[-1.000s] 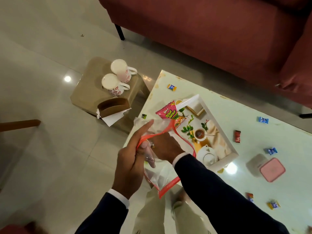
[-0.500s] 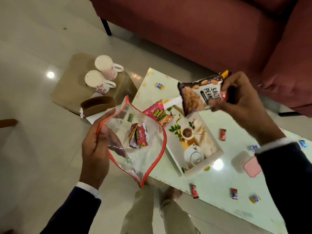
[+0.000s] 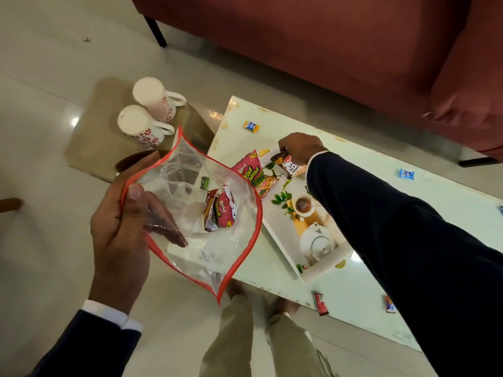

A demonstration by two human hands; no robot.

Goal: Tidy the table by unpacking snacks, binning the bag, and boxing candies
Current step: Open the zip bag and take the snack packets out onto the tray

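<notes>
Head view: the left hand (image 3: 119, 229) pinches the clear bag's (image 3: 196, 213) red rim open off the table's (image 3: 408, 213) near-left corner, two snack packets (image 3: 220, 210) inside, while the right hand (image 3: 300, 148), nearer the tray (image 3: 283, 240), grips a peanut packet (image 3: 288, 165).

Hidden or cut off, for your record:
- Peanut packet (image 3: 289, 165): your right hand (image 3: 300, 149) covers its top; label only partly readable.
- Tray (image 3: 283, 232): your sleeve (image 3: 394, 227) covers its 3 o'clock side.
- Blue candy (image 3: 501, 210): clipped at the picture's 3 o'clock edge.
- Sofa (image 3: 326, 44): cut off at 12 o'clock.
- Packets in the bag (image 3: 190, 213): print too blurred to read.
</notes>
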